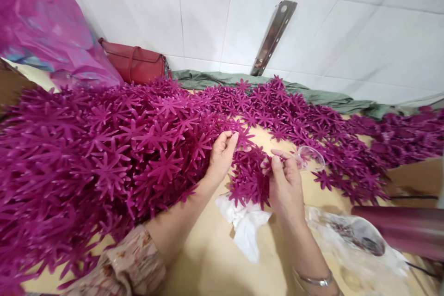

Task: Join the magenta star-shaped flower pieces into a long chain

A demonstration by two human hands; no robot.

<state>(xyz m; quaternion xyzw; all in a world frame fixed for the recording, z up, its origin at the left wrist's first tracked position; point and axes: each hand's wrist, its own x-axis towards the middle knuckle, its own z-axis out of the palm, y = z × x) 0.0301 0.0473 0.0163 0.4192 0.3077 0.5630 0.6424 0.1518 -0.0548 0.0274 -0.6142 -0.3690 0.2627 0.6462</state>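
Observation:
My left hand [222, 155] is closed in a pinch, thumb against forefinger, at the edge of a magenta star-shaped artificial flower [245, 137]. My right hand [286, 180] is also pinched, a short way to the right and nearer me. What lies between its fingertips is too small to make out. Just below and between the hands sits a small heap of the same magenta flowers [251, 175]. Beside the right fingers stands a clear plastic cup [315, 153]. A far larger pile of flowers [114, 148] reaches up to my left forearm.
More magenta flowers [294, 120] run along the back. White tissue [248, 229] lies on the tan tabletop [204, 254]. At right are a clear plastic bag [360, 259] and a dark red cylinder [402, 231]. A red purse [135, 62] and pink plastic bag [65, 23] stand back left.

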